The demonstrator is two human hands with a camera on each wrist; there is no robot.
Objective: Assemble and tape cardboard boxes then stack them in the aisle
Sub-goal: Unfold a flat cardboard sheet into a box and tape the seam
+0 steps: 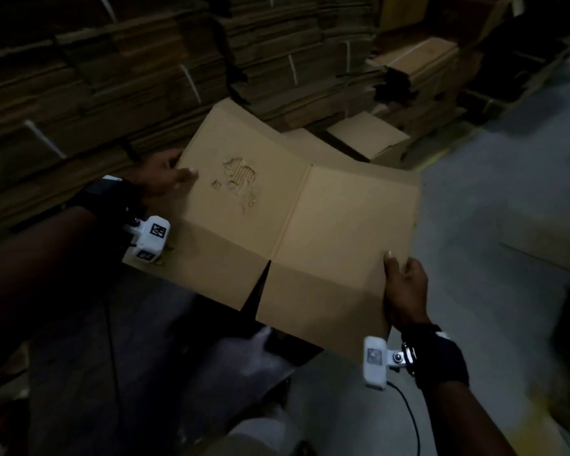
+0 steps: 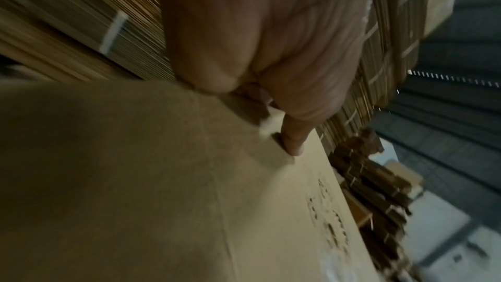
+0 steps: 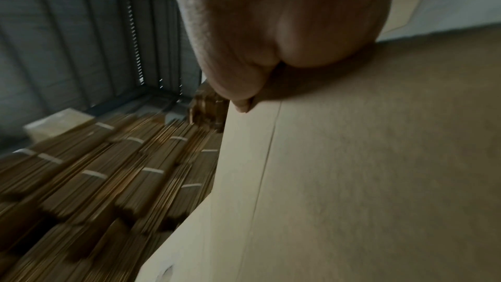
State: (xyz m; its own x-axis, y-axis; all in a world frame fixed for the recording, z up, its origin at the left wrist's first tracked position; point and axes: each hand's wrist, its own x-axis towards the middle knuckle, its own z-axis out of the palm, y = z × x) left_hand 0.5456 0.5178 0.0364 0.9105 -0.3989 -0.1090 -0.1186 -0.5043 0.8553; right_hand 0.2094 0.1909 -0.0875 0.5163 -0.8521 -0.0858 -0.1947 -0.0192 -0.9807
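Note:
A flattened brown cardboard box [image 1: 303,232] is held in the air between both hands, partly unfolded along its middle crease, with a torn patch [image 1: 241,182] on its left panel. My left hand [image 1: 165,176] grips the left edge, thumb lying on top of the panel. My right hand [image 1: 405,291] grips the right edge near the lower flap, thumb on top. In the left wrist view the left hand [image 2: 271,93] pinches the box [image 2: 162,179] at its edge. In the right wrist view the right hand [image 3: 271,50] clamps the cardboard [image 3: 352,179] by its edge.
Tall strapped stacks of flat cardboard [image 1: 112,77] fill the left and the back. An assembled box [image 1: 369,136] stands on the floor behind the held one. Grey concrete floor [image 1: 491,258] lies to the right, with a yellow line [image 1: 431,161].

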